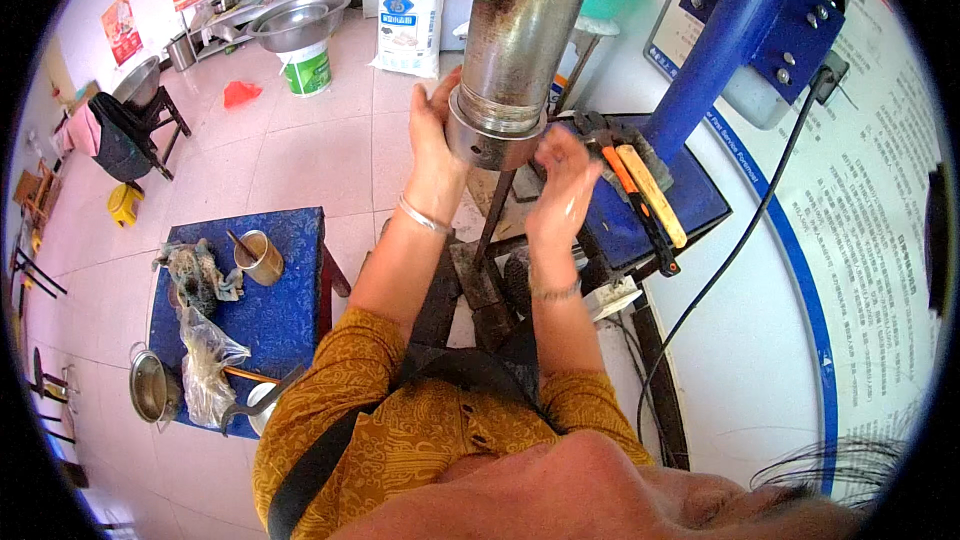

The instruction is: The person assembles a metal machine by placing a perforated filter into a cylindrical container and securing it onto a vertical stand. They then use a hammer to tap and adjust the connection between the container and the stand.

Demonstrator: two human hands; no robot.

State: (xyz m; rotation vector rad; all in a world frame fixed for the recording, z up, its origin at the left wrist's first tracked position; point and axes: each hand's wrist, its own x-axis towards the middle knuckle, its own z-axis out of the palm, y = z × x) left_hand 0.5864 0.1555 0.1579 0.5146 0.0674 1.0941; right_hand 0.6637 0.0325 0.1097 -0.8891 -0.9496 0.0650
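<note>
A large steel cylinder (520, 35) hangs upright before me, its lower end threaded. Around that end sits a metal collar ring (495, 147) with a small round hole in its side; a few threads show above it. My left hand (437, 135) wraps the collar's left side, fingers reaching behind. At the collar's right side is my right hand (563, 180), its fingers curled and blurred; whether they grip it is unclear. Pale smears mark the right hand. Close by, tools with an orange-and-black handle (628, 180) and a yellowish handle (652, 197) lie on a blue-topped stand (705, 190).
A blue stool (290, 240) at left bears a cup (260, 260), a rag (200, 270) and a plastic bag (208, 370). Beside it stands a pot (152, 390). A blue metal post (710, 70) and a black cable (730, 250) are on the right. Farther back stands a white sack (410, 30).
</note>
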